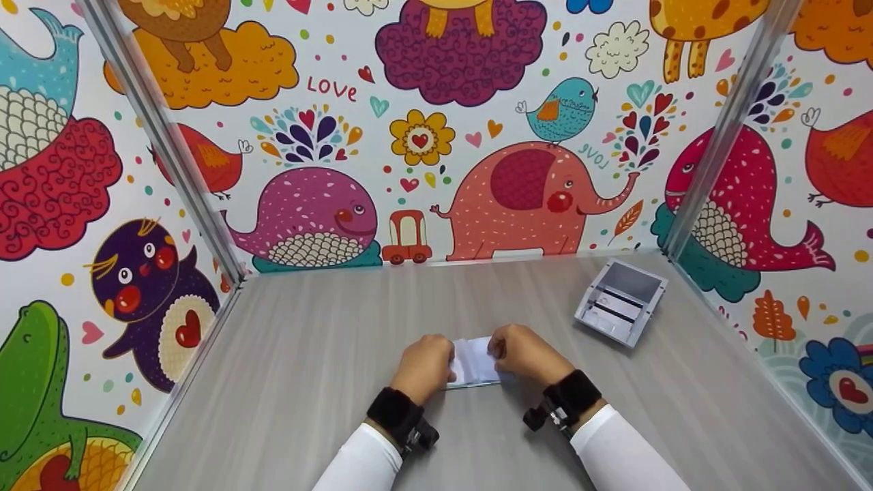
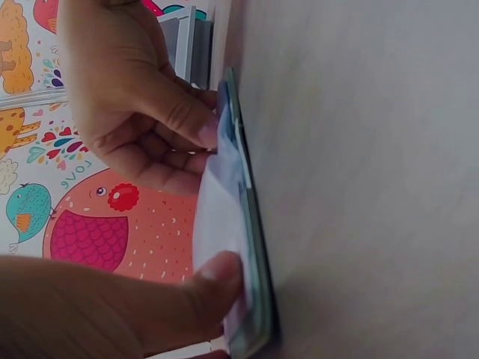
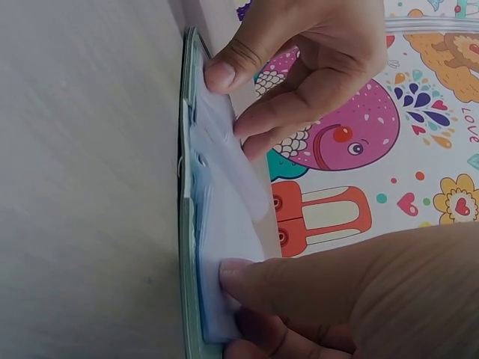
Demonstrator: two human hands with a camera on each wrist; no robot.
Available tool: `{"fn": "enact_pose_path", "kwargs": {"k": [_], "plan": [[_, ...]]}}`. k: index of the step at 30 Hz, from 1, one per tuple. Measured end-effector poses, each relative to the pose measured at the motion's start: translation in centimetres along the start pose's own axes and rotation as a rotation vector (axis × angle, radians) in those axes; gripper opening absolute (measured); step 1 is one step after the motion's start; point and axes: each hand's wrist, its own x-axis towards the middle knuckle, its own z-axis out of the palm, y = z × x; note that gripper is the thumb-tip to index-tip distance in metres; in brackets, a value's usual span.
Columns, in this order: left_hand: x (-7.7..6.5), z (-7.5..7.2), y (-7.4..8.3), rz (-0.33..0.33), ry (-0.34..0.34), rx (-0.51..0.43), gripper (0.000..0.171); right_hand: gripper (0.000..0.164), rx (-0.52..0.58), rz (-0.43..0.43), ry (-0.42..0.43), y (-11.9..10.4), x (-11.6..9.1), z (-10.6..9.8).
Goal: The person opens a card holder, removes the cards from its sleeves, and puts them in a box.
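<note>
A small card holder (image 1: 472,361) lies spread open on the table, with a pale green cover (image 2: 258,277) and translucent plastic sleeves (image 3: 228,187). My left hand (image 1: 424,365) holds its left side, the thumb pressing on the sleeves. At the other side my right hand (image 1: 528,351) pinches the sleeves between thumb and fingers. Both hands show in each wrist view, my right hand (image 2: 150,112) in the upper part of the left one and my left hand (image 3: 314,67) in the upper part of the right one. Some fingertips are hidden behind the sleeves.
A grey open box (image 1: 622,301) with dark bands across pale contents stands at the back right of the wood-grain table (image 1: 327,327). Cartoon-printed panels (image 1: 423,204) enclose the back and sides, joined by metal posts (image 1: 170,150). Both wrists wear black straps with small cameras.
</note>
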Motion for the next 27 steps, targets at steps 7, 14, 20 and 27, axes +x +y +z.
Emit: {"fn": "enact_pose_path", "kwargs": {"k": [7, 14, 20, 27], "plan": [[0.23, -0.02, -0.07, -0.021, -0.023, -0.015, 0.029, 0.021, 0.01, 0.03, -0.009, -0.05, 0.05, 0.01], [0.35, -0.15, -0.08, -0.054, -0.065, -0.054, 0.035, 0.022, 0.014, 0.031, -0.008, 0.0, -0.03, 0.11], [0.27, -0.03, -0.12, -0.015, -0.05, -0.058, 0.038, 0.023, 0.019, -0.006, 0.003, 0.1, -0.15, 0.09], [0.26, 0.13, -0.24, 0.007, -0.029, -0.058, 0.033, 0.019, 0.003, -0.033, 0.016, -0.06, -0.08, 0.02]]}}
